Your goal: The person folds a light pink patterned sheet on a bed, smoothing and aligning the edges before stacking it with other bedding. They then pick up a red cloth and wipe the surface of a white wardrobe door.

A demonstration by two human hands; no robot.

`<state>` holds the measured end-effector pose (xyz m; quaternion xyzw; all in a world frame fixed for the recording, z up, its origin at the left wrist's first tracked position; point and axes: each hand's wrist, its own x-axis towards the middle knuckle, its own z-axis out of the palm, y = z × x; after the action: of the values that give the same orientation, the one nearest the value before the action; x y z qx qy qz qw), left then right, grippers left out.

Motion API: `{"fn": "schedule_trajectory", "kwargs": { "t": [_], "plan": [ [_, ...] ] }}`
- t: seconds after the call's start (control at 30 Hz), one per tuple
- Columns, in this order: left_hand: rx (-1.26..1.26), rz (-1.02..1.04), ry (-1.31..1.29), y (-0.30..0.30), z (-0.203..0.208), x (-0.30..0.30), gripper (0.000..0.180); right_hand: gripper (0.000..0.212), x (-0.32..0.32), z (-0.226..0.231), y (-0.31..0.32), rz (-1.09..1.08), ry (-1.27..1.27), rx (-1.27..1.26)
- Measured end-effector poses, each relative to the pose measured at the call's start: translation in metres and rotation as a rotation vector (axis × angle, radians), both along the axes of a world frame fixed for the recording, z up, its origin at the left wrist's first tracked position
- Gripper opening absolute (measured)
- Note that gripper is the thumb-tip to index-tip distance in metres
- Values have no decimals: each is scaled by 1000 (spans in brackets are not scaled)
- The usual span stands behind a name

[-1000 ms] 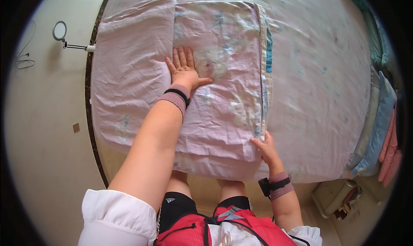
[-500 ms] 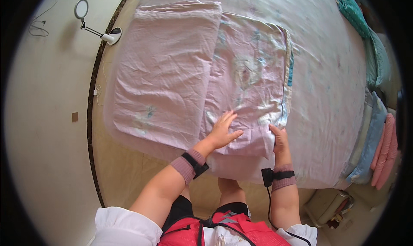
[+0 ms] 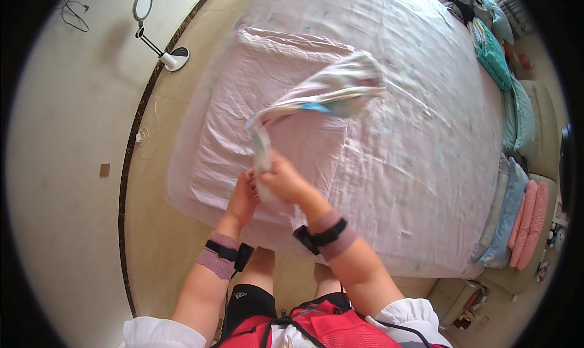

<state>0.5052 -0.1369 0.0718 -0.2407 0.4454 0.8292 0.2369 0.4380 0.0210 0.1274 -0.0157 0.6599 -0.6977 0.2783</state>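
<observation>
Both arms converge, right hand clenching pale cloth, left hand curled, grip unclear.

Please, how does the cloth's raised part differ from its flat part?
The raised part is bent and motion-blurred, held by the right hand; the flat part lies spread, lightly wrinkled. The raised part shows pale edging and a blue patch; the flat part is mostly plain pink. Both include pink fabric.
</observation>
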Motion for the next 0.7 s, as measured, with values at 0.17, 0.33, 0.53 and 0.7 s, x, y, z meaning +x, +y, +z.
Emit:
{"fn": "schedule_trajectory", "kwargs": {
  "t": [0.17, 0.33, 0.53, 0.7],
  "plan": [
    [-109, 39, -139, -62, -33, 10, 60, 90, 43, -76, -58, 198, 172, 235],
    [-295, -35, -35, -70, -56, 17, 56, 43, 65, -95, -23, 2, 111, 284],
    [-430, -79, -127, -76, -66, 4, 42, 28, 21, -111, 62, -587, -42, 234],
    [-386, -72, -169, -90, -79, 2, 34, 45, -76, -114, 96, -1013, -20, 91]
  ]
}}
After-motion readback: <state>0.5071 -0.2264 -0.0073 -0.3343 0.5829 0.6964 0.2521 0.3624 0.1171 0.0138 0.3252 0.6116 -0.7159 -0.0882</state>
